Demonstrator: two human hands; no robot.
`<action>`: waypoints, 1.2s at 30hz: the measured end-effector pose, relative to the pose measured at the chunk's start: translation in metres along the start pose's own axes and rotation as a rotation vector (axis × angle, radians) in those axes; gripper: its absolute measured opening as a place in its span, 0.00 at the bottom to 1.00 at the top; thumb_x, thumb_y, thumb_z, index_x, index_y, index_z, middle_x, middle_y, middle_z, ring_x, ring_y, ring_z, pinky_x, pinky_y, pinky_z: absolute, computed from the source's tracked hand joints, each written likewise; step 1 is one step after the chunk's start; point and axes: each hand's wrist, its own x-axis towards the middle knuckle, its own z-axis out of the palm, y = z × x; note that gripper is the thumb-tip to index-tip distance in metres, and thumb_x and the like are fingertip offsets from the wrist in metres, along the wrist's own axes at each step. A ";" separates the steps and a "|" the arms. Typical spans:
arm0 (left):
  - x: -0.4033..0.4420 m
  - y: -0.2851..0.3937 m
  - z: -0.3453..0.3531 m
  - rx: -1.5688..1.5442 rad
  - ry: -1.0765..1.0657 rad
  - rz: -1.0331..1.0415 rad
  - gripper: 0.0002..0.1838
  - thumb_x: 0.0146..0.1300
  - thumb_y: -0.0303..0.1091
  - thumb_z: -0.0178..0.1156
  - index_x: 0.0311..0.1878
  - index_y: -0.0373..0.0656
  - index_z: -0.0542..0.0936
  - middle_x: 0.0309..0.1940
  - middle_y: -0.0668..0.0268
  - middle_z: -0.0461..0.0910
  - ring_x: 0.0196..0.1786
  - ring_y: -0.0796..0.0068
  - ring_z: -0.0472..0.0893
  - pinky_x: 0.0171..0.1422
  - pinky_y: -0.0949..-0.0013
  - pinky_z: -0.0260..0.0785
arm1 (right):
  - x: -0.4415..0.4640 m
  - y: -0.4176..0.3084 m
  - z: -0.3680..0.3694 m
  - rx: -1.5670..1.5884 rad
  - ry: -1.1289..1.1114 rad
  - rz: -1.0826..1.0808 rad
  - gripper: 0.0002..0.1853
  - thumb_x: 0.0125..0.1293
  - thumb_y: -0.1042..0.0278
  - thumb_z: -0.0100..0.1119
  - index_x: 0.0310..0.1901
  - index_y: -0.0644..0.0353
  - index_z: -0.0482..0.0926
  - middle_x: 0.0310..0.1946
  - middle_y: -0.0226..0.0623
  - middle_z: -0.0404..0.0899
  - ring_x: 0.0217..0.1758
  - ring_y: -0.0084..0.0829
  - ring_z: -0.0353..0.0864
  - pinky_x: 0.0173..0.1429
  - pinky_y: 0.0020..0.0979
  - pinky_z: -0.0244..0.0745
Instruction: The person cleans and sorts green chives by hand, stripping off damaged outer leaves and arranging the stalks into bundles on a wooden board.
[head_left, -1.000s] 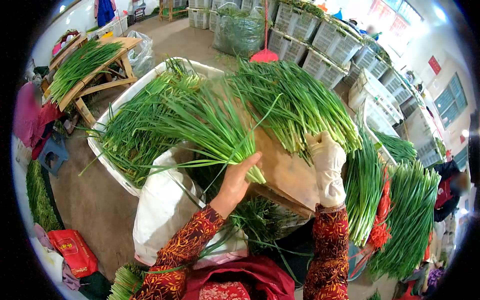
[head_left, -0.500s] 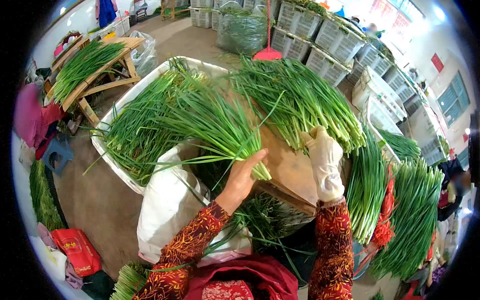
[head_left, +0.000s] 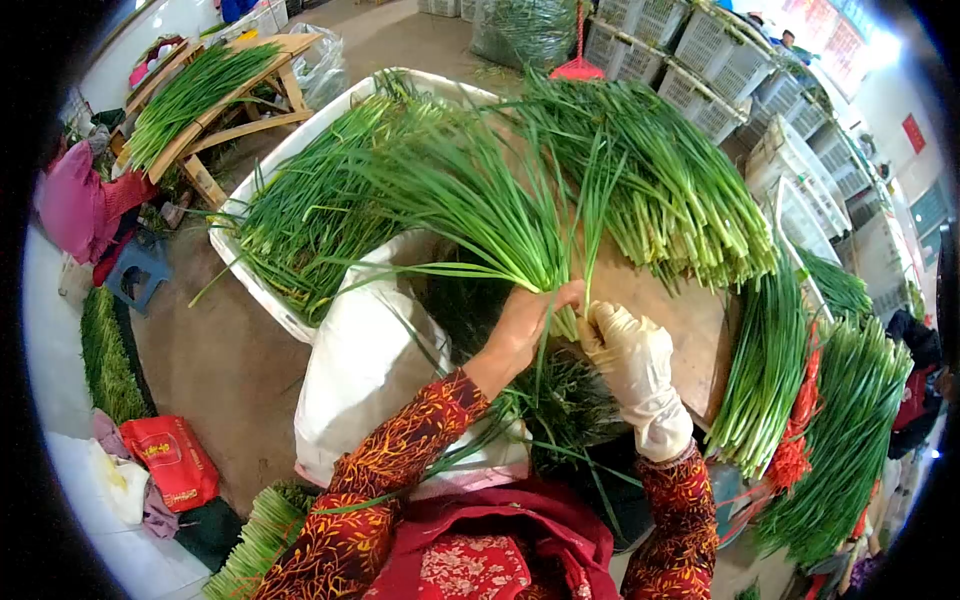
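A fanned bunch of garlic chives is gripped near its pale stem ends by my bare left hand, leaves pointing up and away. Close beside it, my right hand, in a cream glove, pinches a few chive stalks by their lower ends. Beyond my hands, a large pile of chives lies on the wooden board, stem ends towards me. To the left, a white crate holds more loose chives. A white sack sits open below my left forearm.
Chive bundles stand at the right by red ties. A wooden stand with chives, a blue stool and a person's pink sleeve are at the left. Stacked crates fill the back.
My gloved right hand has moved left from the pile to beside the bunch, now with a few stalks in its fingers. The left hand still holds its bunch. The view has shifted.
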 end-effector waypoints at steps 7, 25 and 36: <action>-0.007 -0.005 -0.010 0.041 0.006 -0.073 0.25 0.52 0.32 0.65 0.53 0.38 0.70 0.44 0.70 0.74 0.45 0.79 0.72 0.53 0.74 0.62 | -0.011 -0.001 0.008 0.275 -0.085 -0.007 0.07 0.55 0.62 0.58 0.31 0.54 0.75 0.26 0.34 0.78 0.25 0.40 0.77 0.29 0.35 0.71; -0.026 0.008 -0.022 -0.137 0.094 0.085 0.16 0.52 0.34 0.66 0.42 0.41 0.73 0.34 0.71 0.73 0.37 0.75 0.75 0.44 0.71 0.70 | -0.060 -0.013 0.017 1.393 -0.988 0.451 0.12 0.60 0.59 0.57 0.35 0.59 0.75 0.26 0.34 0.77 0.26 0.27 0.76 0.32 0.25 0.71; -0.037 -0.007 -0.034 0.077 0.152 0.051 0.16 0.59 0.28 0.56 0.51 0.36 0.71 0.41 0.69 0.75 0.43 0.79 0.74 0.46 0.76 0.67 | 0.037 -0.020 0.009 0.165 -0.229 -0.284 0.08 0.53 0.68 0.57 0.36 0.53 0.75 0.37 0.35 0.76 0.34 0.39 0.77 0.36 0.36 0.73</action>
